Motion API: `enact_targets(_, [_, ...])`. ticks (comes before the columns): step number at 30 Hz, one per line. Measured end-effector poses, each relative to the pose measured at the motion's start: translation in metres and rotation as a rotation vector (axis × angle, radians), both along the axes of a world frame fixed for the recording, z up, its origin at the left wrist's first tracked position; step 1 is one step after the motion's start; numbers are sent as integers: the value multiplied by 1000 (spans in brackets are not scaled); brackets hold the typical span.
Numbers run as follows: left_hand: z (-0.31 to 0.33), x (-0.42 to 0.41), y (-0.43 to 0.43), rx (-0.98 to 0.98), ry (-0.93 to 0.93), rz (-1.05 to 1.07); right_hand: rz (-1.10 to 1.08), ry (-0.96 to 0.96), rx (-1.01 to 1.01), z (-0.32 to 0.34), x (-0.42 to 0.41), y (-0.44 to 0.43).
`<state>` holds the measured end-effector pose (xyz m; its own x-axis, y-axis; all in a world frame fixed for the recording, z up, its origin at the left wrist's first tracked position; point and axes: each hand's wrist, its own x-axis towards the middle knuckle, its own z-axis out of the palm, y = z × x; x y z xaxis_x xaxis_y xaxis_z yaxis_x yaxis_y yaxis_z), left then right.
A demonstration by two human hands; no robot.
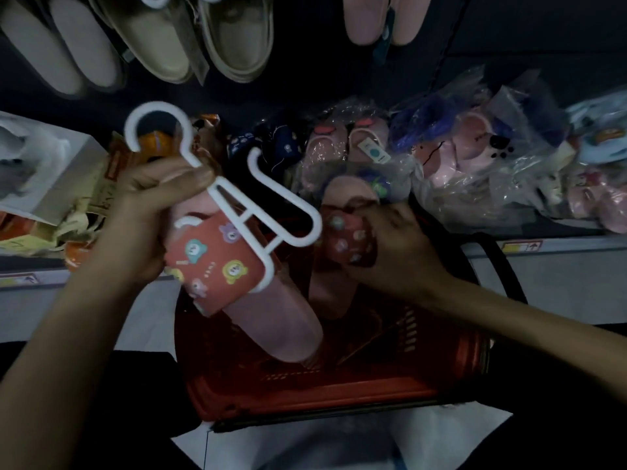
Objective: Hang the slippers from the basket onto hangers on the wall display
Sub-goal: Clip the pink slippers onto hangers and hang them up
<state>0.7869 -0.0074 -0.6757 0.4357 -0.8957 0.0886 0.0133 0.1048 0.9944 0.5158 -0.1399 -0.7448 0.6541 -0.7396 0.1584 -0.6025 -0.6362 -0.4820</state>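
Red slipper [213, 256], one hanger [246, 217]: left fingers [183, 178] grip both; right fingers [371, 215] grip second slipper [342, 232].

Wall: dark wall [322, 62], navy or perhaps black; too dim to be sure.
On the wall: beige shoes [163, 39] and a pink pair [380, 18] hang along the top edge.
Ledge: pale shelf [559, 262] runs across below the wall, small labels on its front.
On the shelf: plastic-bagged pairs [475, 154] at right, white box [51, 171] at left.
Floor: white sheet [305, 446] at the bottom edge, dark around it.
Light: dim throughout, colours muted.
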Motion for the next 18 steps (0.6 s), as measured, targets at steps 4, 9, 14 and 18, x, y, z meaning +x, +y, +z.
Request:
enact_targets(4, [-4,-18,-12,26,-60,-35,-33,13,-37,39,-19,-21])
enact_targets(9, [-13,-42,-23,78,-138,-69,-147,-195,-138,59,-13,-28])
enact_targets(14, [-22,-56,-34,95,-271,-162,-188,-313,-189,64,-9,-27])
enact_targets(18, [-29,-62,-43,100,-348,-233,-119,-278,-193,62,-7,-24])
